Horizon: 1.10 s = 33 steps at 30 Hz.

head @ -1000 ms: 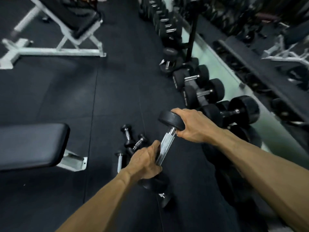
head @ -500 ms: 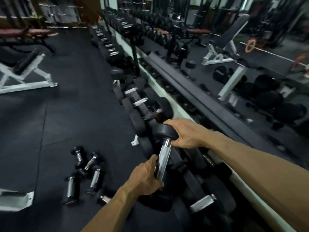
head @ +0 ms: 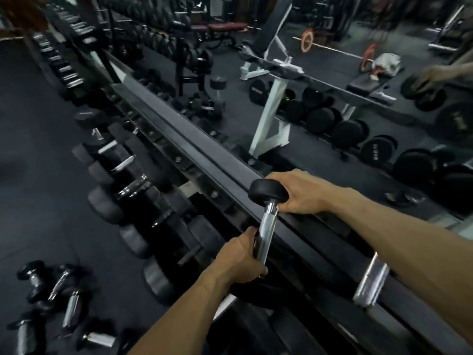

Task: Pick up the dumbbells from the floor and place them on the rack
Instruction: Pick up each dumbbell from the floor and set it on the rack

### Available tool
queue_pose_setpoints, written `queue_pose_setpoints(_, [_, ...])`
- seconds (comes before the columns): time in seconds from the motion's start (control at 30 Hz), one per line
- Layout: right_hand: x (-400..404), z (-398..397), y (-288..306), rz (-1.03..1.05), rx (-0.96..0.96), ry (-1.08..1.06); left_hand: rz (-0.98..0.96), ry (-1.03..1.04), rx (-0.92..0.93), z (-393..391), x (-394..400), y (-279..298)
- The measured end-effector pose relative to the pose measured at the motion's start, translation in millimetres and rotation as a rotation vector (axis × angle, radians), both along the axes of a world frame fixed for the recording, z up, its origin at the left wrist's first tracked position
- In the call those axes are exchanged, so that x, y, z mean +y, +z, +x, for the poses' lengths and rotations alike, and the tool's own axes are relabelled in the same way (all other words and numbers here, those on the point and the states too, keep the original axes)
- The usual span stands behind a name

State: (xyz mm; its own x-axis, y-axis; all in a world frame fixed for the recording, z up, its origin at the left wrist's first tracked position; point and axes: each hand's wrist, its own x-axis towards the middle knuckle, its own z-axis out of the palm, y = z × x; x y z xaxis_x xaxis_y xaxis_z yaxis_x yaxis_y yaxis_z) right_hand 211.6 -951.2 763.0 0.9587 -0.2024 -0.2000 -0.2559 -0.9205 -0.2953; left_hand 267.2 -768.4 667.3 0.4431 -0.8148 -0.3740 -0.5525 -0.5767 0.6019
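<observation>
I hold a black dumbbell (head: 267,221) with a chrome handle above the long black rack (head: 194,155). My left hand (head: 243,257) grips the lower end of the handle, hiding the near head. My right hand (head: 299,193) wraps the far round head, which hovers over the rack's top rail. Several small dumbbells (head: 58,298) lie on the dark floor at the lower left.
Large dumbbells (head: 115,180) fill the rack's lower tier along its length. A chrome handle (head: 371,283) sits on the upper tier under my right forearm. A mirror behind the rack reflects a white bench frame (head: 273,111) and more weights.
The dumbbell has risen from low over the floor to the rack's top rail, both hands still on it. My view has swung up and right toward the rack and mirror.
</observation>
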Motion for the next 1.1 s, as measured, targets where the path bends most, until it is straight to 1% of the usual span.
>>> queue_pose_setpoints(0.23, [-72.7,-2.0,-8.9,0.041,-0.053,-0.088,0.005,-0.050,-0.029,20.1,-80.8,-8.8])
queue_pose_setpoints(0.43, [-109.3,4.8,-45.0,0.151,0.005,-0.163,0.082,-0.121,0.019,40.2,-114.5,-24.0])
queue_pose_setpoints(0.6, [-110.4,10.0,-41.3,0.160,0.047,-0.154,0.076,-0.089,0.072,43.0,-111.4,-26.1])
queue_pose_setpoints(0.83, [-108.5,12.6,-42.6,0.142,0.086,-0.189,0.066,-0.112,0.018,40.7,-103.9,-17.5])
queue_pose_setpoints(0.9, [-108.0,13.1,-43.1,0.125,0.099,-0.202,0.031,-0.093,0.016,40.5,-97.1,-13.2])
queue_pose_setpoints(1.0, [-103.4,14.7,-37.7,0.051,0.118,-0.183,-0.039,-0.044,-0.011,44.6,-82.0,-6.7])
queue_pose_setpoints(1.1, [-86.9,25.6,-26.4,-0.114,0.097,-0.118,-0.063,0.023,-0.090,54.8,-64.2,-6.0])
